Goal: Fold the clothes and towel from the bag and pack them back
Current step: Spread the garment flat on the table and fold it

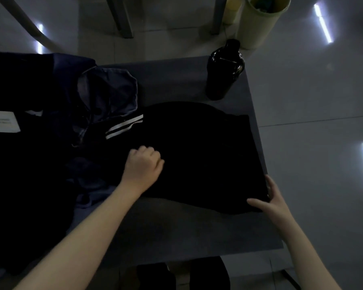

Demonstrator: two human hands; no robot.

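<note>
A: Which step are we in now?

B: Folding, we think. The black garment [197, 153] lies flat on the right part of the table [176, 231], and its right edge is approx. along the table edge.

A: And the hands?

B: Our left hand [143, 164] sits on the garment's left edge with fingers curled tight; it seems to pinch the cloth, but the fingertips are hidden. Our right hand [275, 199] holds the near right corner, thumb on top and fingers round the edge.

A: Other clothes?

B: A blue garment [109, 91] is crumpled at the left, not folded yet. A striped cuff [124, 125] lies between it and the black one. The left side is v. dark, so we cannot tell which thing is the bag.

A: Next move?

B: Prob. we bring one side over the other. It needs both grips kept and the edges aligned. The bottle [224, 70] stands near the far edge, so we should not sweep cloth into it.
</note>
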